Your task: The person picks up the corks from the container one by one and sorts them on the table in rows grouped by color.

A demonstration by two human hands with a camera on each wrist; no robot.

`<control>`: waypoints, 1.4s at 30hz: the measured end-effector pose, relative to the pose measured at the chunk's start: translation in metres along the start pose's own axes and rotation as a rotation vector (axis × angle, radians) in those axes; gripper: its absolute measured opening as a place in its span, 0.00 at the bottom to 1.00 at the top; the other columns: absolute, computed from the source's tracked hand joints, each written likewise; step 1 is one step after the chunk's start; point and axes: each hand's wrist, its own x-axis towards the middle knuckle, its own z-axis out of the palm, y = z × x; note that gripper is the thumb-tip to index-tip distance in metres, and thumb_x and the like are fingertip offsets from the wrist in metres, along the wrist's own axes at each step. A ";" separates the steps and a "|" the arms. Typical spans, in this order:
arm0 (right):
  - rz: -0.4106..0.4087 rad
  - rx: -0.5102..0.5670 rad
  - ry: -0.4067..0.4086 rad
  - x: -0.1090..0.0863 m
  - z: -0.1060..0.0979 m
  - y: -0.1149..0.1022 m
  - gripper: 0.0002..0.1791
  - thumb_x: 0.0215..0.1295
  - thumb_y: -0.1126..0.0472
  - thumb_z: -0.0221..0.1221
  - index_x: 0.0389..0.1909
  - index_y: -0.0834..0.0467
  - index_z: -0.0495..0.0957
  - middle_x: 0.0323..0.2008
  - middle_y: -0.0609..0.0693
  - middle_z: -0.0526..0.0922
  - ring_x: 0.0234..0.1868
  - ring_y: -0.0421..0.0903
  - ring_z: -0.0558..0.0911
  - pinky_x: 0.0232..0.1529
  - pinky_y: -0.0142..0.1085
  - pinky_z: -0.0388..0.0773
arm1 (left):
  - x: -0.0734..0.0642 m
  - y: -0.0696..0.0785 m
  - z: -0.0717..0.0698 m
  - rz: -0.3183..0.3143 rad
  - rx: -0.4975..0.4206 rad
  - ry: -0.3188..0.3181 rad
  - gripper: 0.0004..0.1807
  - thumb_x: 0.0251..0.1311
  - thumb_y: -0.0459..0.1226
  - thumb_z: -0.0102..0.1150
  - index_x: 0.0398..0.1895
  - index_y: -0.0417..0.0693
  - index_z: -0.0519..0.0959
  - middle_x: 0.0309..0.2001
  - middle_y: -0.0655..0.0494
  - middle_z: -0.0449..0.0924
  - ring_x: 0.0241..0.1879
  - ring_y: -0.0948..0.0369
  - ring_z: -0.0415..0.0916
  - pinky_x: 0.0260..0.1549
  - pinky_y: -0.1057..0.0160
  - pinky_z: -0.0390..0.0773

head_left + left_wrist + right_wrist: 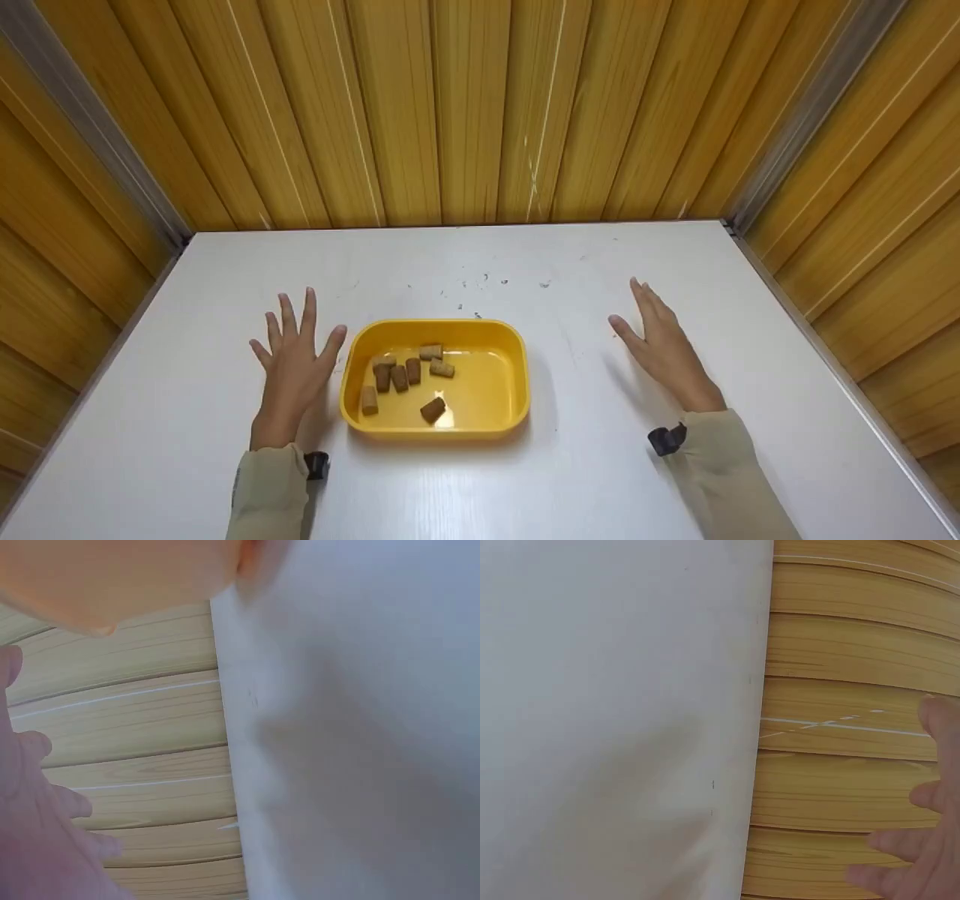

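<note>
A yellow plastic tray [480, 433] sits on the white table, with several corks inside, most of them grouped in its left half. One dark cork [433, 409] lies apart near the front wall, and a pale cork [370, 400] stands close to the left wall. Just left of the tray, my left hand [291, 375] is spread with straight fingers and holds nothing. My right hand [667, 358] hovers over the table well to the right of the tray, fingers extended, thumb apart, holding nothing. In the left wrist view the tray's blurred side [120, 577] fills the top.
The white table [600, 480] has small dark marks [504, 282] behind the tray. Wood-patterned panels [465, 112] rise at the back and both sides, joined by grey metal corner posts. Each wrist wears a black strap [666, 439] at the sleeve.
</note>
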 end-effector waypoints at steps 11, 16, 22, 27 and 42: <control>-0.090 0.160 -0.088 0.010 -0.006 -0.027 0.37 0.69 0.40 0.49 0.72 0.57 0.58 0.71 0.60 0.62 0.69 0.61 0.64 0.67 0.58 0.64 | -0.002 -0.006 0.013 -0.064 -0.664 -0.102 0.35 0.70 0.59 0.32 0.77 0.66 0.40 0.78 0.59 0.38 0.77 0.57 0.34 0.75 0.47 0.36; -0.160 0.220 -0.100 0.015 -0.005 -0.043 0.31 0.67 0.46 0.54 0.66 0.58 0.67 0.65 0.59 0.72 0.64 0.57 0.72 0.64 0.52 0.70 | -0.004 -0.007 0.023 -0.101 -0.921 -0.174 0.33 0.69 0.61 0.33 0.75 0.72 0.45 0.76 0.65 0.49 0.76 0.62 0.42 0.76 0.54 0.41; -0.196 0.273 -0.168 0.024 -0.003 -0.064 0.26 0.65 0.48 0.58 0.60 0.57 0.75 0.58 0.55 0.79 0.59 0.53 0.77 0.62 0.50 0.74 | -0.008 -0.011 0.033 -0.141 -1.202 -0.266 0.32 0.66 0.61 0.41 0.73 0.76 0.52 0.74 0.67 0.56 0.74 0.65 0.50 0.75 0.57 0.47; -0.217 0.275 -0.268 0.030 0.004 -0.082 0.22 0.64 0.50 0.59 0.56 0.55 0.78 0.54 0.54 0.82 0.54 0.51 0.80 0.59 0.47 0.77 | -0.006 -0.014 0.043 -0.146 -1.311 -0.316 0.32 0.69 0.46 0.47 0.75 0.58 0.54 0.74 0.62 0.58 0.73 0.63 0.55 0.71 0.61 0.57; -0.329 0.242 -0.497 0.049 0.034 -0.132 0.16 0.64 0.56 0.60 0.50 0.57 0.82 0.46 0.52 0.86 0.44 0.46 0.83 0.48 0.39 0.82 | -0.009 -0.014 0.049 -0.098 -1.335 -0.300 0.32 0.65 0.27 0.44 0.73 0.46 0.58 0.73 0.58 0.58 0.72 0.63 0.55 0.65 0.71 0.64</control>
